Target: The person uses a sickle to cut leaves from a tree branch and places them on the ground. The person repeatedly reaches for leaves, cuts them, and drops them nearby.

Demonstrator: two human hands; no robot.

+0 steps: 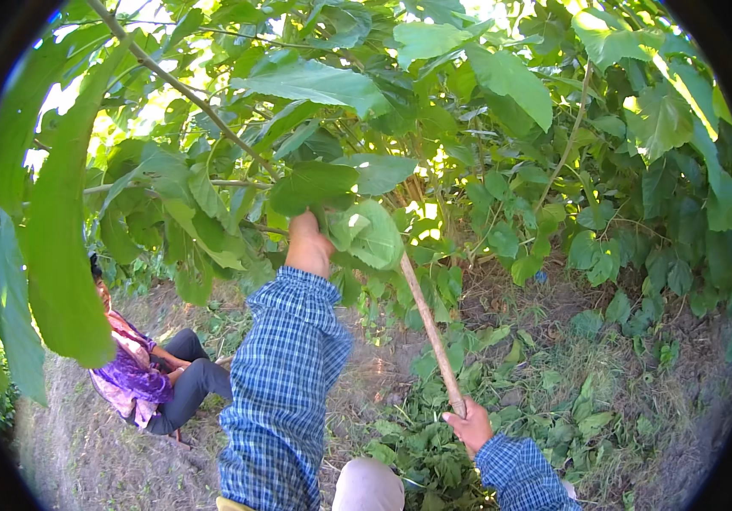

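Note:
My left hand (309, 236) reaches up among broad green leaves, at the end of a blue checked sleeve. A dark leaf (313, 188) and a paler leaf (372, 235) cover its fingers, so whether they grip anything is hidden. Lower right, my right hand (473, 427) is closed around the bottom end of a wooden stick (431, 326). The stick slants up and to the left, and its upper end disappears behind the paler leaf. Close to my left hand, a thin brown branch (203, 105) comes down from the upper left.
A person (152, 370) in purple and pink clothing sits on the bare ground (72, 441) at left. Cut leaves lie in a heap (429, 421) below the stick. Dense leafy bushes (596, 191) fill the back and right. Large leaves (65, 211) hang close at left.

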